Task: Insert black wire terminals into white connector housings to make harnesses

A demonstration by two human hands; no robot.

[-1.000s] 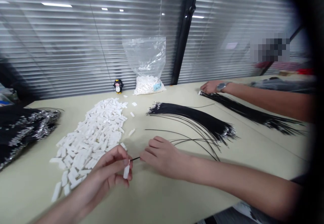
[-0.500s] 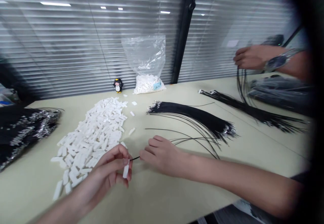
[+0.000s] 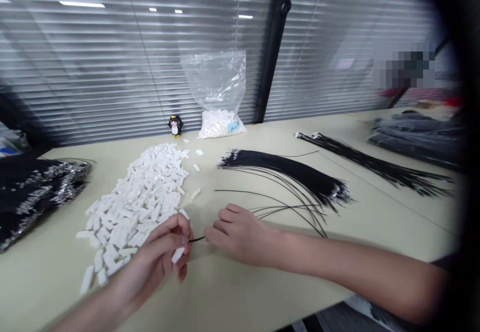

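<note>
Low in the middle, my left hand [image 3: 168,247] is closed on a white plastic connector housing [image 3: 178,255], pinched between thumb and fingers. My right hand [image 3: 232,234] is closed on a thin black wire [image 3: 197,239], whose short end reaches across to the housing. My left fingertips hide whether the wire's tip is inside it. Left of my hands spreads a heap of white connector housings [image 3: 144,187]. Beyond my right hand lies a thick bundle of black wires [image 3: 285,167] with shiny metal ends, several loose wires curving beside it.
A clear bag of white pieces [image 3: 221,122] and a penguin figurine [image 3: 175,126] stand by the blinds. At the left edge lies a large black wire pile [image 3: 41,192]. Wires with white connectors [image 3: 360,159] and plastic-wrapped bundles [image 3: 416,137] lie at right. A blurred patch covers the upper right.
The white housing has tilted and shifted slightly left and down in my left hand. Another person's hand with a wristwatch, holding black wires at upper right, has left the view.
</note>
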